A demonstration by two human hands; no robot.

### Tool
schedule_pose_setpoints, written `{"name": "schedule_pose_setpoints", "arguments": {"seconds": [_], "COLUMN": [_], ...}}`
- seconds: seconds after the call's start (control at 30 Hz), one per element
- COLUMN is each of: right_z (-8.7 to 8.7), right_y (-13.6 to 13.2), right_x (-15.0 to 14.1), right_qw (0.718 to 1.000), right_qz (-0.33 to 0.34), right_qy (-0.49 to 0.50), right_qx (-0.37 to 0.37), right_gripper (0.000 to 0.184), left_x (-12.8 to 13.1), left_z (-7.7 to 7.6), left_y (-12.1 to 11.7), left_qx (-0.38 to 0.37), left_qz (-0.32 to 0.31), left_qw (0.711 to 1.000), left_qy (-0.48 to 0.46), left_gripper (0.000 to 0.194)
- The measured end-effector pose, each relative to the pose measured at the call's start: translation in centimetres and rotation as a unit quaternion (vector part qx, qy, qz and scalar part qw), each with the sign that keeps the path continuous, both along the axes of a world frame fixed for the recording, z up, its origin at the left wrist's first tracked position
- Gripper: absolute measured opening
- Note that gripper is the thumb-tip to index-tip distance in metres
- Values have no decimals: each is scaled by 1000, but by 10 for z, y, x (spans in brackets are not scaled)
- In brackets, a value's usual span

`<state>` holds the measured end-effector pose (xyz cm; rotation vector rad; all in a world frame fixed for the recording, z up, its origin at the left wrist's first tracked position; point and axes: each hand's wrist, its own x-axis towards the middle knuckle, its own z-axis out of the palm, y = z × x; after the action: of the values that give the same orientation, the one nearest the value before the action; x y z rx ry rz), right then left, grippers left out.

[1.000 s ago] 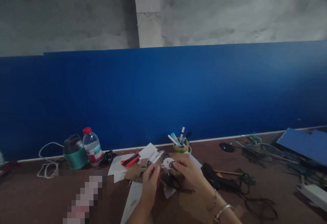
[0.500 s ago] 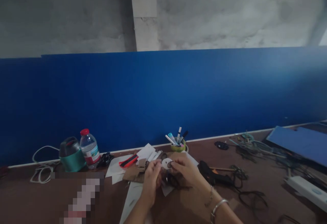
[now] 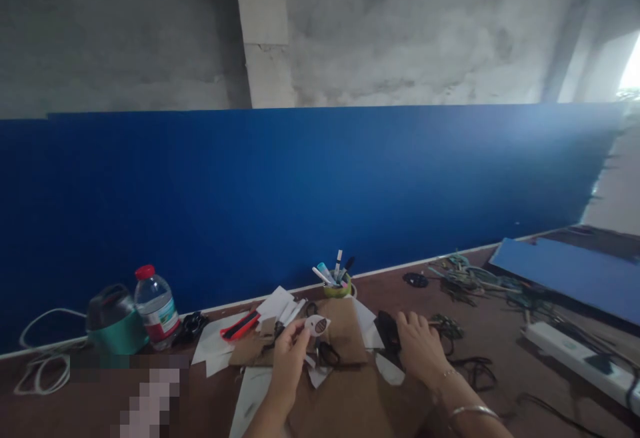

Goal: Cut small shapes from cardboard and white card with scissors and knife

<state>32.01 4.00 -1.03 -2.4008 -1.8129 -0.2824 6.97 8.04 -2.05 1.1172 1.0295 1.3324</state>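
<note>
My left hand [image 3: 290,351] pinches a small white leaf-shaped cutout [image 3: 318,325] with a dark striped oval on it, between thumb and fingers. On the right, my right hand [image 3: 420,350] lies over a black glue gun [image 3: 388,335], its fingers bent down around the handle, which they mostly hide. Below the cutout, black-handled scissors [image 3: 329,354] lie on a piece of brown cardboard [image 3: 345,328]. Beside my left hand rests a red and black utility knife [image 3: 241,326] on white paper [image 3: 215,341].
A green cup of markers [image 3: 339,287] stands against the blue partition [image 3: 300,198]. At left are a water bottle [image 3: 157,308] and a teal container [image 3: 117,329]. Tangled cords [image 3: 465,275], a white power strip [image 3: 580,355] and a blue sheet [image 3: 565,275] lie at right.
My right hand has left the cutout and moved right onto the glue gun. My left hand keeps the cutout, its striped oval now uncovered. The view has swung to the right.
</note>
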Motion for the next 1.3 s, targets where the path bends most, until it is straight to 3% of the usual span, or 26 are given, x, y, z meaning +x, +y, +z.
{"name": "schedule_pose_setpoints", "arguments": {"seconds": [0.23,0.47,0.6,0.7,0.77,0.83,0.9,0.97,1.03,1.1,1.3], "right_z": [-16,-16,-1,10,11,7,0,-4,-3,-2,-14], "right_y": [3,5,5,2,0,-3,-8,-14,-21,-25,-25], "right_x": [36,46,44,43,34,12,-19,-51,-74,-85,-84], "right_qw": [997,987,964,929,886,839,820,814,825,833,842], "right_qz": [54,53,101,8,-25,8,29,84,200,240,167], "right_qy": [48,92,134,187,292,422,495,518,508,482,484], "right_qx": [-26,119,209,320,360,342,286,247,146,125,169], "right_gripper": [47,44,40,40,37,37,39,39,31,23,15], "left_x": [-3,-2,-2,-2,-1,-1,0,0,0,0,0], "left_z": [-12,-8,-9,-12,-15,-17,-18,-17,-14,-12,-11], "left_y": [5,1,1,2,4,6,7,8,8,7,5], "left_qx": [31,-17,-10,-6,-4,-2,-1,5,7,-1,-10], "left_qz": [-2,26,19,21,18,7,3,8,18,18,15], "left_qw": [999,999,999,999,999,999,999,999,999,999,999], "left_qy": [26,28,31,38,42,40,37,36,35,36,27], "left_gripper": [39,46,44,42,41,39,39,41,43,44,48]}}
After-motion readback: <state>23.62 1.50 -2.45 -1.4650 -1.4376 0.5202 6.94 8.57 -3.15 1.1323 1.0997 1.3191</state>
